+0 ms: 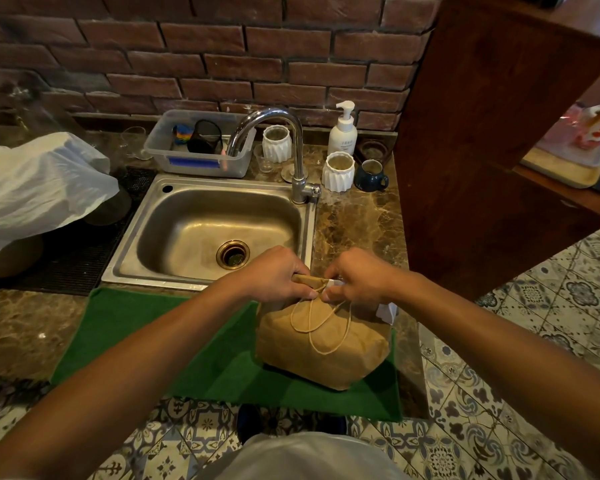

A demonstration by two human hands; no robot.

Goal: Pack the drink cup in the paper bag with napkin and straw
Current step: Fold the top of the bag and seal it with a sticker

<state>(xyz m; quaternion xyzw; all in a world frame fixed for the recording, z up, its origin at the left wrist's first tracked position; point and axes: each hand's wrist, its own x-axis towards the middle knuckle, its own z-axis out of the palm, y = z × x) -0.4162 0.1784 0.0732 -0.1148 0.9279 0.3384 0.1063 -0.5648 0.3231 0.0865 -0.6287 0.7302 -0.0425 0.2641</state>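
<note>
A brown paper bag [321, 344] stands on a green mat [201, 358] at the counter's front edge, its twine handles hanging down its near face. My left hand [274, 275] pinches the folded top of the bag from the left. My right hand [357, 275] grips the same folded top from the right, with a bit of white showing between its fingers. A white paper piece [388, 311] pokes out behind the bag under my right wrist. The drink cup and straw are hidden from view.
A steel sink [174, 237] with a tall faucet [291, 150] lies just behind the mat. Behind it stand white ribbed cups [338, 171], a blue mug [371, 176], a soap pump bottle [343, 131] and a plastic bin [198, 147]. A wooden panel [492, 133] rises at right; a white plastic bag [39, 188] at left.
</note>
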